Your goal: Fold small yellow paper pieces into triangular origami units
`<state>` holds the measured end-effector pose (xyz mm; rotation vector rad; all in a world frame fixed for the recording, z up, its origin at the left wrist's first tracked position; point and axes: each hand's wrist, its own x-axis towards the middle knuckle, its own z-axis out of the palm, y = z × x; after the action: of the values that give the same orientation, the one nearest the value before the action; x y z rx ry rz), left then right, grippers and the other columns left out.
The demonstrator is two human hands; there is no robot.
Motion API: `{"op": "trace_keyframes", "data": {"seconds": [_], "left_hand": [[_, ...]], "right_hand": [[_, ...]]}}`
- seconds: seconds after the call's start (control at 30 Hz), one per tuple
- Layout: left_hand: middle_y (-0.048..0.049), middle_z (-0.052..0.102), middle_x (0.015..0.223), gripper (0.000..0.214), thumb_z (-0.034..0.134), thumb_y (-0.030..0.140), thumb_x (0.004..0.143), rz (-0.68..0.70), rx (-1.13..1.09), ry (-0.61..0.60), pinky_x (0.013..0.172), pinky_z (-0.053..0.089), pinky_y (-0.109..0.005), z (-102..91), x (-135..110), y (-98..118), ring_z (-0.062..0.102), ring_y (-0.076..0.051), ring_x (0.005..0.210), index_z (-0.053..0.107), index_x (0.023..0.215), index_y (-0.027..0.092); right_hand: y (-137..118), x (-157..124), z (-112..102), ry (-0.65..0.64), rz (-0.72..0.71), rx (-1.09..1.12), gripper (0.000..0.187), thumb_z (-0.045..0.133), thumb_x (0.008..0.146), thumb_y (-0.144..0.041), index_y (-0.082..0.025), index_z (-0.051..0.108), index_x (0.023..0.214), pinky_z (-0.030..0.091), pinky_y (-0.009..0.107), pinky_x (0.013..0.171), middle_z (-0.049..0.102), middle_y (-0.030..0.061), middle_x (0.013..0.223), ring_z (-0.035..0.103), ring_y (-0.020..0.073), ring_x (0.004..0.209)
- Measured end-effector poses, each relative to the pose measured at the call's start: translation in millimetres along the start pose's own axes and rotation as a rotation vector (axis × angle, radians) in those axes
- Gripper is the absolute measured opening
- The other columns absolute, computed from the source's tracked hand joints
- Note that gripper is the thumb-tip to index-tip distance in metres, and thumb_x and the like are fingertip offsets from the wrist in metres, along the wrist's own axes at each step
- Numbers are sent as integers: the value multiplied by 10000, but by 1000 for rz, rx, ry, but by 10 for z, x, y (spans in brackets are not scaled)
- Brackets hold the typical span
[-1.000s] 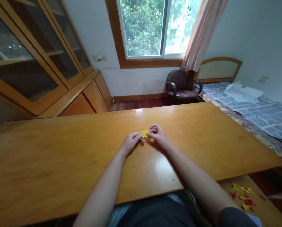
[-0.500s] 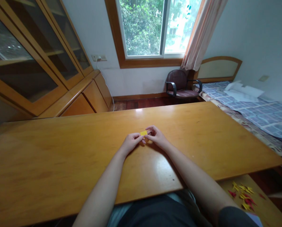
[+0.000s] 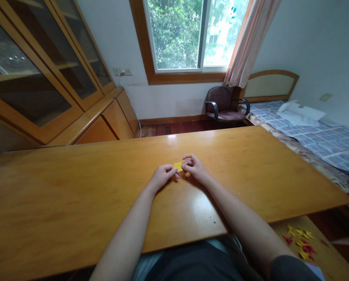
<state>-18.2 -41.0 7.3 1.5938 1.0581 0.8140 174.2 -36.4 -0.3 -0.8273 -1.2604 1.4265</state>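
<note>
Since a second ago the yellow paper (image 3: 178, 166) has gone from a squarish flap to a flatter, narrower strip, while both hands have barely shifted. I see it pinched just above the table (image 3: 75, 187), near its middle. My view shows the left hand (image 3: 162, 176) closed on its left edge and the right hand (image 3: 194, 168) nipping its right edge (other fingers curled loosely). I judge it light, thin and easily creased, best held gently by its edges.
</note>
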Motion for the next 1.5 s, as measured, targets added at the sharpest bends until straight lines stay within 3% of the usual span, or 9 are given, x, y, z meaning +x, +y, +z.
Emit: {"op": "trace_keyframes", "data": {"seconds": [0.3, 0.6, 1.13, 1.5], "left_hand": [[-59, 745, 734, 328, 592, 421, 849, -6, -4, 18, 692, 501, -257, 3, -5, 36, 672, -159, 662, 688, 705, 143], [-45, 739, 750, 332, 573, 441, 859, 0, 59, -11, 707, 497, -256, 17, -13, 25, 678, -166, 690, 677, 722, 157], [-21, 711, 721, 254, 581, 393, 835, 40, 14, 174, 693, 474, -247, 5, -7, 25, 638, -165, 701, 649, 745, 165], [-19, 711, 723, 257, 569, 381, 850, 49, 67, 97, 697, 487, -246, 29, -43, 77, 643, -156, 684, 659, 753, 161]], "right_hand": [[4, 19, -5, -8, -37, 14, 355, 692, 766, -330, -211, 500, 1040, 432, 275, 643, 602, -62, 654, 539, 115, 595], [30, 4, 11, -18, -33, -71, 420, 743, 722, -298, -214, 539, 1079, 401, 255, 611, 576, -60, 682, 533, 113, 613], [33, -18, -31, -49, 0, -132, 316, 726, 753, -337, -196, 649, 1025, 456, 259, 653, 620, -25, 716, 585, 122, 658], [10, -29, -11, -46, -10, -185, 340, 731, 754, -369, -204, 683, 1047, 469, 267, 688, 626, 4, 837, 586, 129, 731]]}}
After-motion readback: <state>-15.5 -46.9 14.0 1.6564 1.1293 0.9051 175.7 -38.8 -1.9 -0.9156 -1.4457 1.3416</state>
